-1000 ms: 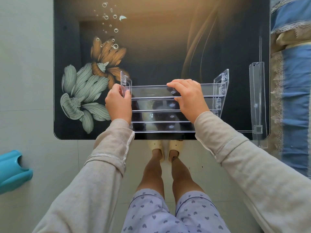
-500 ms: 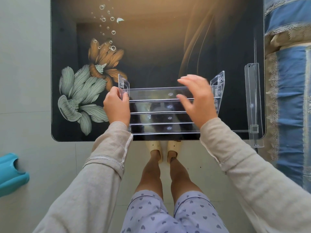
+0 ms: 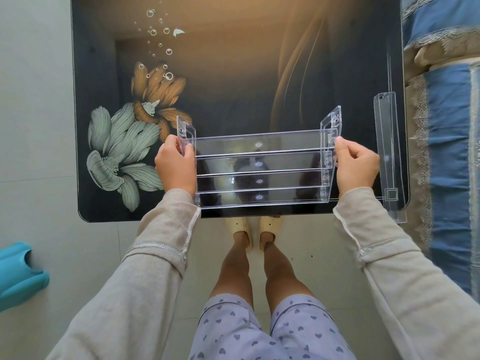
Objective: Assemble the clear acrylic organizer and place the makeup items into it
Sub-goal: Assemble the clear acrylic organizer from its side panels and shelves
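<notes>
The right hand (image 3: pixel 355 165) has left the middle of the slats (image 3: pixel 285 152) and gone to the right end of the organizer (image 3: pixel 259 201). Both hands now clamp it at the table's (image 3: pixel 233 87) near edge, the left hand (image 3: pixel 176 165) curled round the left end. It looks like a squeeze to seat the slats, though I can't tell if the tabs have caught. A loose panel (image 3: pixel 388 152) lies further right, and no makeup is in sight.

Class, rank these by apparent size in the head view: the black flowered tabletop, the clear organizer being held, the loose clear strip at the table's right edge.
Largest: tabletop
Then: organizer
Smallest: loose clear strip
All at table level, so nearness hardly matters.
</notes>
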Demonstrator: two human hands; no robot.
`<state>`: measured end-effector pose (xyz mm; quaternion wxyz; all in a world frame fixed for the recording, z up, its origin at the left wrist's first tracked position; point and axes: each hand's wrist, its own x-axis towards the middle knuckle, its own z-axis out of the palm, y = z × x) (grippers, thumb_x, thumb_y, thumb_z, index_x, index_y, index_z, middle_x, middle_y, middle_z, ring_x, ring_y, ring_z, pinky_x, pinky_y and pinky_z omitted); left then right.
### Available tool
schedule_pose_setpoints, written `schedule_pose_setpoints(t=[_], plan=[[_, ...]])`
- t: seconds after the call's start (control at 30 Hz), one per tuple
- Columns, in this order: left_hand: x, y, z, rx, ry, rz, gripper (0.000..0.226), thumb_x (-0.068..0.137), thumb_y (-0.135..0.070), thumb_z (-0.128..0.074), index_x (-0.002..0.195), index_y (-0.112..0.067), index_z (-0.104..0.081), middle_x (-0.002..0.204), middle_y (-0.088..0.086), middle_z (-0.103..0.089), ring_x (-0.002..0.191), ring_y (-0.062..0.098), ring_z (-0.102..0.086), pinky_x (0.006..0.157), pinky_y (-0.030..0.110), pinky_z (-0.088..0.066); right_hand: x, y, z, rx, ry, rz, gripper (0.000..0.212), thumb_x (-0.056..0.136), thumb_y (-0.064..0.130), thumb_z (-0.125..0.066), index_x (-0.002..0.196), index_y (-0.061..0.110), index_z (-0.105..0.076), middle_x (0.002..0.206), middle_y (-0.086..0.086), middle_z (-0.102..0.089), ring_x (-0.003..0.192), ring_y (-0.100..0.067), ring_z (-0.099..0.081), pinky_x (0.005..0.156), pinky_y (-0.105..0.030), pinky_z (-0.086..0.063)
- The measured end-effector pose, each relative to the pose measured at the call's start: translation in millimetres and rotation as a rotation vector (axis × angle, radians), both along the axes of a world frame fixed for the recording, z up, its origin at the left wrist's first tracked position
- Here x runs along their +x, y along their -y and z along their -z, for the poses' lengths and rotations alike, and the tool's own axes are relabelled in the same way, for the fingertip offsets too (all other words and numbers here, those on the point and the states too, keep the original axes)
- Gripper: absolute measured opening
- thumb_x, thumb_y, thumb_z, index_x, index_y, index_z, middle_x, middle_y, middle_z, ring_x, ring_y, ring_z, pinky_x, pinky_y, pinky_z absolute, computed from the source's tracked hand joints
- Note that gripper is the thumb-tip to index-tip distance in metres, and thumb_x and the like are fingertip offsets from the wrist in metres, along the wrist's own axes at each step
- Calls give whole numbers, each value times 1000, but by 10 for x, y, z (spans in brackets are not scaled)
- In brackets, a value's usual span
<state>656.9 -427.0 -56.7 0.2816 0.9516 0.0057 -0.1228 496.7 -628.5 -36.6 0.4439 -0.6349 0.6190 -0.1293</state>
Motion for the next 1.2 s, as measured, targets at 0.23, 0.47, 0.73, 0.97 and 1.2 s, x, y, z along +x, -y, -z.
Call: schedule_pose_setpoints(t=[0.23, 0.47, 0.73, 0.97, 1.2], plan=[[-20, 1, -10, 10, 2, -4, 15, 91, -16, -51, 83, -4, -54, 87, 14, -62, 77, 19, -48, 66, 24, -31, 6, 33, -7, -105, -79, -106, 30, 91, 17, -54, 113, 1, -65, 114, -16, -66, 103, -24, -61, 88, -22, -43], [-36, 22, -25, 9, 12, -21, 18, 91, -16, -51, 88, 1, -57, 92, 18, -66, 78, 19, -49, 68, 27, -35, 39, 39, -5, -176, -88, -124, 29, 91, 18, -55, 113, 2, -66, 108, -17, -66, 87, -11, -53, 78, -13, -39], [-50, 39, -41, 18, 5, -34, 18, 91, -16, -51, 89, 1, -57, 95, 19, -66, 79, 18, -49, 68, 26, -35, 44, 58, -18, -265, -106, -178, 27, 92, 18, -54, 110, 3, -67, 106, -17, -68, 89, -17, -59, 78, -12, -40], [-61, 49, -56, 12, 1, -42, 18, 91, -16, -50, 89, 2, -57, 95, 20, -66, 79, 19, -49, 69, 25, -35, 44, 125, -60, -308, -134, -271, 23, 89, 14, -57, 106, 4, -69, 102, -18, -70, 87, -24, -62, 76, -15, -39], [-60, 36, -56, 18, 2, -24, 13, 91, -16, -52, 79, -9, -50, 94, 19, -66, 78, 19, -50, 69, 24, -36, 64, 182, -46, -238, -77, -195, 17, 85, 14, -62, 92, 1, -70, 90, -15, -72, 72, -13, -54, 67, -12, -39]])
